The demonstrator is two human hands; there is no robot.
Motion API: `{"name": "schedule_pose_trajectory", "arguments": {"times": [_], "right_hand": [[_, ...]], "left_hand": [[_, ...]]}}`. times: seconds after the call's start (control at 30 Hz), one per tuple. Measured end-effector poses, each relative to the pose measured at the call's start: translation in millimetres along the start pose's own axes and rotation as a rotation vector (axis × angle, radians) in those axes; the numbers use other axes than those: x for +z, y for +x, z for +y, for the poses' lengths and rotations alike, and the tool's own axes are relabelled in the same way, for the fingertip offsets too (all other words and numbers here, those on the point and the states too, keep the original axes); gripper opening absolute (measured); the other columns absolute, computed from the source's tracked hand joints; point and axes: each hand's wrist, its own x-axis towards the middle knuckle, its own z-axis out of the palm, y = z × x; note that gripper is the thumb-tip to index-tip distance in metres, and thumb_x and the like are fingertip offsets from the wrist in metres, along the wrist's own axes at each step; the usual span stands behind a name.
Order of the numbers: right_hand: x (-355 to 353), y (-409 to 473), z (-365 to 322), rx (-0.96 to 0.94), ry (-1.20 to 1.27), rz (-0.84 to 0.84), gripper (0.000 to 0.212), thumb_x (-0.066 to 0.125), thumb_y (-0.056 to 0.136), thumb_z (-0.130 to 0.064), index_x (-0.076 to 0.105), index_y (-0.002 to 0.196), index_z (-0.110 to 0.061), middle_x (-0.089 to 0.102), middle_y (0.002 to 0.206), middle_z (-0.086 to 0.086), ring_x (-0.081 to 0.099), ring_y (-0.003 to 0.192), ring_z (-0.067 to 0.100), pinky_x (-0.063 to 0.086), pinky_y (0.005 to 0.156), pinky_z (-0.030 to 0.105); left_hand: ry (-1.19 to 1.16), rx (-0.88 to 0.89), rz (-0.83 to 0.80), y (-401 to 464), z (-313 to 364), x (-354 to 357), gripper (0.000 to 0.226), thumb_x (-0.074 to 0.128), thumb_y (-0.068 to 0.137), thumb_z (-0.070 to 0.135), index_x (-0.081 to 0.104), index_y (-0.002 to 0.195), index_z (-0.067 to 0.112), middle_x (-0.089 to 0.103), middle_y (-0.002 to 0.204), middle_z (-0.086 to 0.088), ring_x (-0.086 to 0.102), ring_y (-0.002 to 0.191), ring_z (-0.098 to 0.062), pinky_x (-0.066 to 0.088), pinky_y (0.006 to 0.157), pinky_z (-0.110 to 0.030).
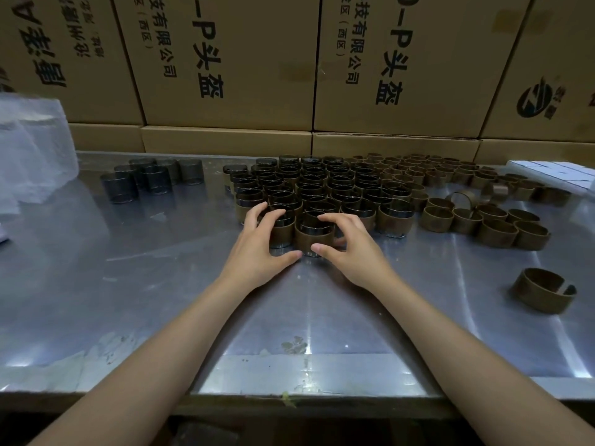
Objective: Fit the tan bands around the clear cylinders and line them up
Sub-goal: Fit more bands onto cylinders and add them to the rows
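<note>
- Head view: our right hand (pixel 349 249) curls its fingers over the top rim of the nearest banded cylinder (pixel 314 236), thumb low against its near side — a loose grip around it.
- Our left hand (pixel 262 243) arches over the neighbouring banded cylinder (pixel 282 231), fingertips on its rim, thumb reaching along the steel table (pixel 128 284) to the base of the first one.
- Both pieces stand upright at the near edge of the packed block of finished cylinders (pixel 318 188), touching it.
- Handling, as we judge it: cylinders look light, thin-walled, rigid and slick; bands look flexible and split, so likely to slide or twist. Best held by the band at opposite sides, not squeezed at the clear rim.
- Outward: loose tan bands (pixel 467 220) cluster to the right; one open band (pixel 542 289) lies apart, nearer us.
- Bare clear cylinders (pixel 151 180) wait at far left, beside a plastic bag (pixel 29 149).
- Cardboard cartons (pixel 289 59) wall the back.
</note>
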Motion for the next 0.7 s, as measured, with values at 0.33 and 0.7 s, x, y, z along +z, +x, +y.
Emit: {"name": "schedule_pose_trajectory", "arguments": {"times": [0.33,0.7], "right_hand": [[0,4,0,0.12,0.1,0.028,0.076,0.063,0.083,-0.053,0.025,0.145,-0.031,0.04,0.14,-0.005,0.057,0.108,0.013,0.05,0.093,0.042],[4,13,5,0.2,0.18,0.036,0.058,0.053,0.087,-0.054,0.035,0.134,-0.025,0.049,0.114,-0.003,0.059,0.104,0.019,0.049,0.093,0.04]], "left_hand": [[-0.033,-0.039,0.175,18,-15,-6,0.078,0.025,0.089,0.072,0.034,0.145,0.019,0.031,0.151,0.0,0.036,0.134,-0.015,0.032,0.101,-0.03],[0.823,-0.462,0.046,72,-150,-110,0.051,0.04,0.099,0.042,0.054,0.132,0.006,0.025,0.153,-0.021,0.02,0.141,-0.038,0.023,0.113,-0.046]]}}
